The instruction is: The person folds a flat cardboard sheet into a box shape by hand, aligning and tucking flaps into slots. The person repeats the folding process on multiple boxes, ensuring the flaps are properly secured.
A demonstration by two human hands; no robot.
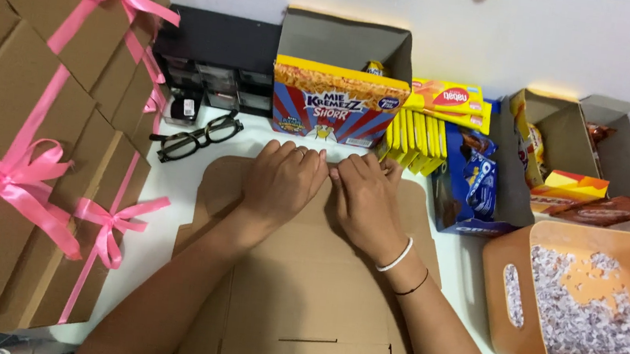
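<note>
A flat brown cardboard box blank [302, 294] lies on the white table in front of me. My left hand [281, 181] and my right hand [364, 194] rest side by side on its far edge, fingers curled and pressing down on the cardboard fold. The fingertips of both hands sit at the blank's far rim, just in front of a colourful snack carton [335, 108]. My right wrist wears a white band and a thin dark one.
Brown gift boxes with pink ribbons [23, 167] are stacked at the left. Black glasses [199, 137] lie near a dark drawer unit [217, 63]. Yellow packets [414, 137], blue biscuit packs [476, 183], open snack boxes [563, 150] and an orange tub of shredded paper [592, 311] fill the right.
</note>
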